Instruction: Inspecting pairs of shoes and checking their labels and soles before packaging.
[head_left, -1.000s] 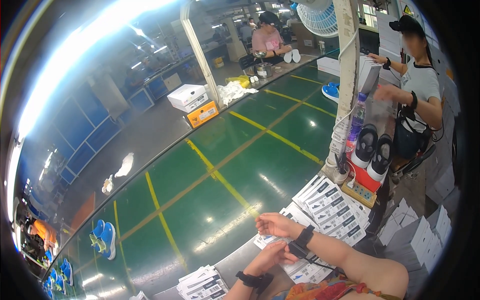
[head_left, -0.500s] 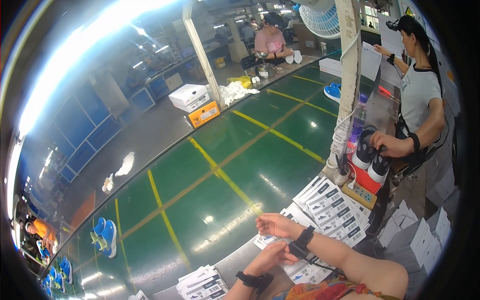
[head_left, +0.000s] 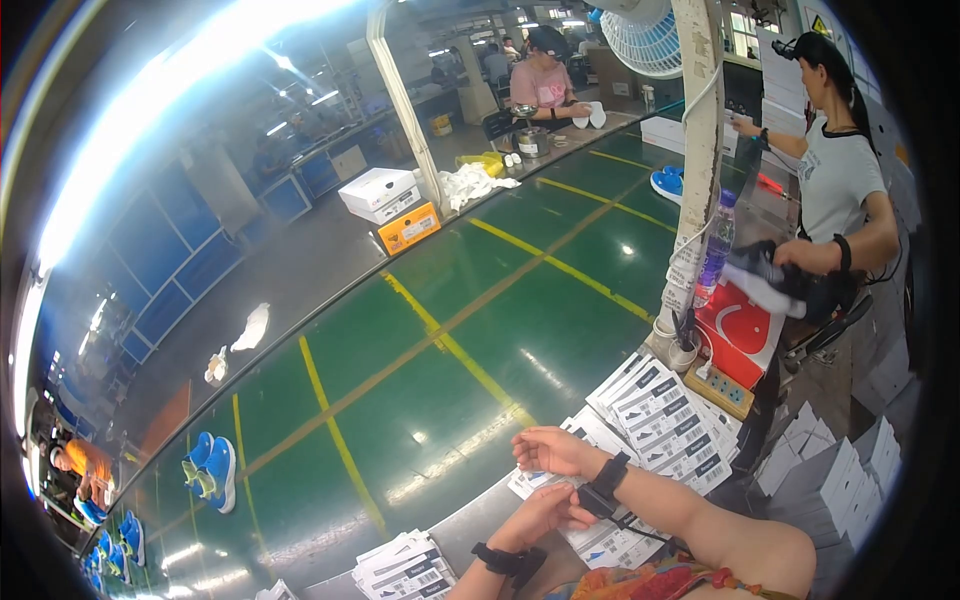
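1. Two hands stay as they were a second ago: the right hand (head_left: 553, 450) loosely curled, nothing visible in it; the left hand (head_left: 545, 508) at the black wrist device (head_left: 600, 497) on the right wrist, though I can't tell whether it pinches.
2. Shoe-label sheets (head_left: 665, 425) lie fanned on the bench (head_left: 470, 523), around and beyond the right hand, unmoved; another label stack (head_left: 400, 572) sits left of the left forearm.
3. A co-worker's hand (head_left: 803, 256) has just lifted black-and-white shoes (head_left: 768, 290), now blurred, baring the red box (head_left: 735, 352).
4. Blue sneakers (head_left: 212, 472) creep along the green belt (head_left: 500, 335); the labels seem unaffected.
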